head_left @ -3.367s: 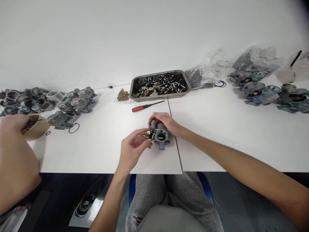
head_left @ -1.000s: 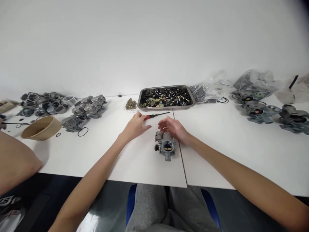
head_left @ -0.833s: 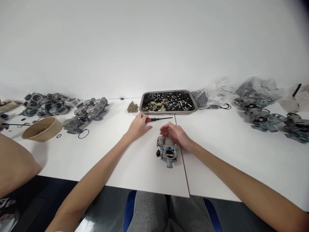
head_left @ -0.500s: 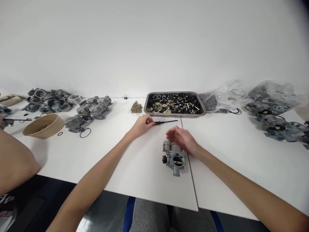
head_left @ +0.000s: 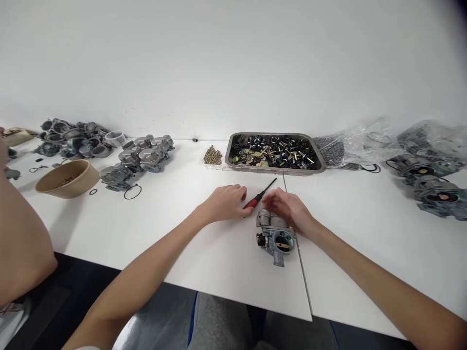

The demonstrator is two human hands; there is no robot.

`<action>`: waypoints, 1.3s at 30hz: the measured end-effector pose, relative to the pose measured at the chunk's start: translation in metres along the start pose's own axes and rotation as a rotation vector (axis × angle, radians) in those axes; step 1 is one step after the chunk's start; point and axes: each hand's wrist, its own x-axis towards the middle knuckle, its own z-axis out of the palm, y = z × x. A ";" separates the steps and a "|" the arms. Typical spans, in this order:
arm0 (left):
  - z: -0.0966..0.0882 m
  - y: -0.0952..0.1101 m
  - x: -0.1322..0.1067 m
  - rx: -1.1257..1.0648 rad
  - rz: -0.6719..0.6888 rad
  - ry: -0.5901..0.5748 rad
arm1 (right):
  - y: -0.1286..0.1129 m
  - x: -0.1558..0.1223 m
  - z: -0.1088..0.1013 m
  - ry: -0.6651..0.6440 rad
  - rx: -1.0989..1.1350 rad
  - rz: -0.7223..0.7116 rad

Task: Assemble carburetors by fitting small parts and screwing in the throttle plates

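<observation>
My left hand [head_left: 228, 201] has the red handle of a screwdriver [head_left: 254, 200] between its fingers and thumb. The dark shaft slants up and to the right, over the table. In front of me stands a grey metal carburetor [head_left: 277, 238], with a round bore facing me and a black fitting on its left side. Curled around its back right side is my right hand [head_left: 288, 209]; part of its grip is hidden behind the carburetor.
Behind my hands is a metal tray [head_left: 233, 163] of mixed screws and small parts, beside a pile of brass pieces [head_left: 212, 155]. More carburetors [head_left: 146, 155] and a tan bowl [head_left: 87, 177] sit left, near a person's arm [head_left: 22, 233]. Bagged parts [head_left: 350, 146] and carburetors [head_left: 441, 194] lie right.
My left hand has come nearer to me and to the carburetor. The screwdriver has swung from level to slanting, its tip up. My right hand stays at the carburetor.
</observation>
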 end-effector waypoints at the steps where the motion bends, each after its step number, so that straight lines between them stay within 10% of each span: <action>1: 0.003 0.003 0.000 0.022 0.016 0.004 | 0.000 0.000 0.001 0.007 0.001 0.003; 9: 0.026 -0.011 0.015 -0.382 0.038 0.255 | -0.003 0.000 0.001 0.003 0.015 0.013; 17: -0.030 -0.057 0.014 -1.439 -0.012 0.714 | -0.002 0.000 -0.003 0.007 0.041 0.051; 24: -0.050 -0.122 0.011 -1.321 -0.199 1.360 | 0.000 0.001 -0.005 -0.006 0.035 0.037; 39: -0.037 -0.140 0.012 -0.949 -0.286 1.385 | 0.003 0.004 -0.006 -0.022 0.012 0.013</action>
